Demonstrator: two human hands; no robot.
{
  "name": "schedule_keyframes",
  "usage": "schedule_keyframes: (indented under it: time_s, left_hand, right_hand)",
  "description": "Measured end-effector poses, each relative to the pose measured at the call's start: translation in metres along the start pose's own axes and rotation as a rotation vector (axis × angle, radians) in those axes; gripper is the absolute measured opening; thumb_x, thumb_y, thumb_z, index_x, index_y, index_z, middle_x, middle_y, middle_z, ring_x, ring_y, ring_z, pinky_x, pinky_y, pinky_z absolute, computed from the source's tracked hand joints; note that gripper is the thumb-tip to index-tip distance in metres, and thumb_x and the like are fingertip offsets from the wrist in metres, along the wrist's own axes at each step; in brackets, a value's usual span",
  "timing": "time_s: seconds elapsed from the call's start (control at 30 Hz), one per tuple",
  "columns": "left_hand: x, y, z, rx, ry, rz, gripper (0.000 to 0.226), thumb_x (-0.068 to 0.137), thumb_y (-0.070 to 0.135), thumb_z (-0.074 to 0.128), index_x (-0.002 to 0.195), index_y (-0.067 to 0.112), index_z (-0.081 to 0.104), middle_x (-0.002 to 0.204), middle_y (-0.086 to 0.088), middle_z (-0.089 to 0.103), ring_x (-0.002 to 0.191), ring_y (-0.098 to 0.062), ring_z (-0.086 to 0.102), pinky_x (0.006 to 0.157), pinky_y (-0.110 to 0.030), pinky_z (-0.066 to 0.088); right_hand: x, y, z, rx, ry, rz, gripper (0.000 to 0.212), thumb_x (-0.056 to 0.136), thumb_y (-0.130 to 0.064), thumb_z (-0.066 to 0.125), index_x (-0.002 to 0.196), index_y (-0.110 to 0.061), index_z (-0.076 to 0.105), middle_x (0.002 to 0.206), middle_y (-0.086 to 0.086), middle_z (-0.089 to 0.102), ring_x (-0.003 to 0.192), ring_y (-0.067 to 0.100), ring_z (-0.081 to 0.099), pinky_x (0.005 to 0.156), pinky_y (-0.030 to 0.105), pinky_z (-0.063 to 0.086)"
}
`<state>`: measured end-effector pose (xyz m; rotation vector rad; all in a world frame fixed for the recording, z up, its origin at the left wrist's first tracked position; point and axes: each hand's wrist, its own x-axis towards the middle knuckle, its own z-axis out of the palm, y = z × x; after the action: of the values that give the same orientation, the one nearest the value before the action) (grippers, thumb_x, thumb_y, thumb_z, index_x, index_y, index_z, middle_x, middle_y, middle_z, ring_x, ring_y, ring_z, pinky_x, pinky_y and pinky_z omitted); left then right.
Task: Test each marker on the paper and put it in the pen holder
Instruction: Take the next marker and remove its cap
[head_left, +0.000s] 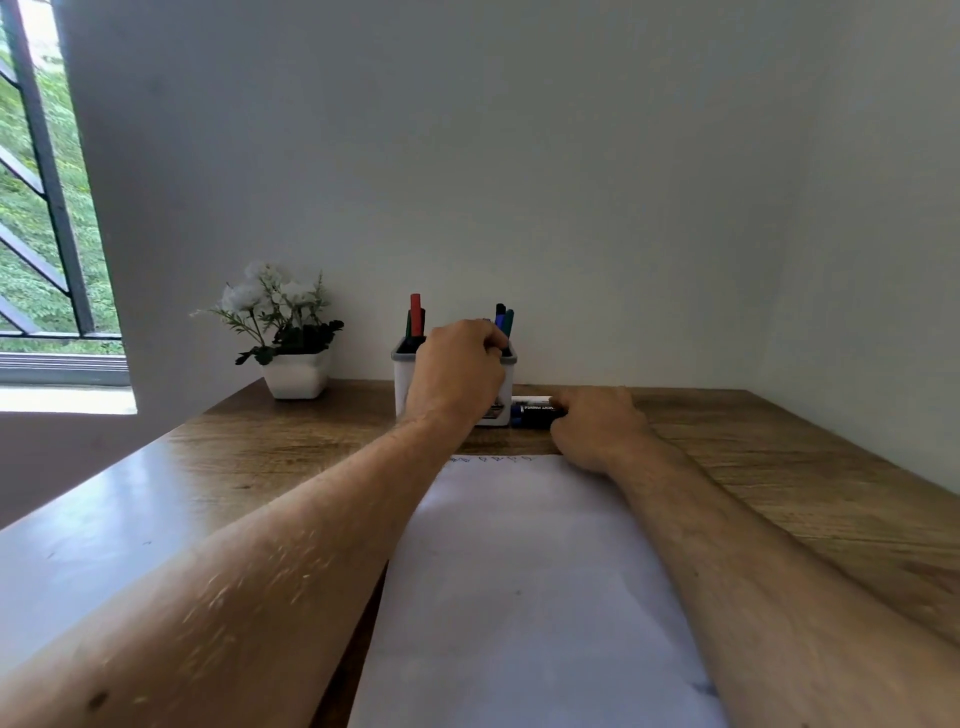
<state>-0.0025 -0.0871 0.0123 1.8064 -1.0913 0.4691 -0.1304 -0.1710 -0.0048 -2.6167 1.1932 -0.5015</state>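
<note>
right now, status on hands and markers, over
Left hand at pen holder, fingers curled round a marker there. Right hand on markers lying beside holder. Test marks on paper. Nothing in the way.

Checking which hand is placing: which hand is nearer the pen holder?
Left. The left hand is at the pen holder rim; the right hand rests beside it on the markers.
</note>
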Motion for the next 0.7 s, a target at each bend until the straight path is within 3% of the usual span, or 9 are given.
schedule_keyframes:
  time_s: [0.17,0.33,0.5,0.6,0.7]
  left_hand:
    - [-0.004,0.006,-0.003,-0.041,0.027,-0.003,0.022,0.096,0.009,0.056,0.108,0.015,0.074,0.113,-0.003,0.073,0.102,-0.012,0.067,0.082,-0.014,0.044]
    - [-0.004,0.006,-0.005,-0.059,0.03,-0.032,0.022,0.095,0.009,0.057,0.104,0.017,0.075,0.111,-0.001,0.074,0.101,-0.012,0.067,0.08,-0.015,0.046]
    - [-0.005,0.007,-0.007,-0.081,0.003,-0.054,0.021,0.095,0.008,0.058,0.103,0.017,0.075,0.111,-0.001,0.074,0.099,-0.01,0.066,0.078,-0.013,0.047]
    - [-0.006,0.011,-0.009,-0.115,0.007,-0.067,0.02,0.094,0.008,0.059,0.101,0.018,0.075,0.106,0.001,0.074,0.086,-0.001,0.061,0.067,-0.004,0.04]
    - [-0.006,0.017,-0.015,-0.174,0.034,-0.08,0.02,0.093,0.008,0.06,0.101,0.018,0.076,0.099,0.005,0.075,0.08,0.001,0.062,0.066,-0.005,0.044]
  right_hand:
    - [0.008,0.006,0.008,-0.076,-0.139,-0.005,0.051,0.098,-0.026,0.039,0.149,-0.031,0.041,0.147,0.009,0.047,0.139,0.034,0.027,0.115,0.048,0.028]
    - [0.012,0.008,0.009,-0.032,-0.046,-0.015,0.047,0.095,-0.023,0.053,0.141,-0.027,0.054,0.141,0.009,0.054,0.131,0.032,0.041,0.109,0.042,0.04]
    - [0.012,0.008,0.011,-0.021,0.056,-0.052,0.035,0.087,-0.026,0.066,0.121,-0.021,0.071,0.123,0.009,0.067,0.115,0.027,0.058,0.097,0.038,0.051]
    - [0.007,0.007,0.007,0.022,0.107,-0.085,0.032,0.089,-0.022,0.062,0.12,-0.021,0.071,0.122,0.009,0.067,0.114,0.028,0.058,0.097,0.038,0.051]
    - [0.003,0.005,0.004,0.099,0.17,-0.129,0.026,0.092,-0.018,0.056,0.115,-0.017,0.07,0.116,0.009,0.067,0.105,0.026,0.059,0.092,0.039,0.051]
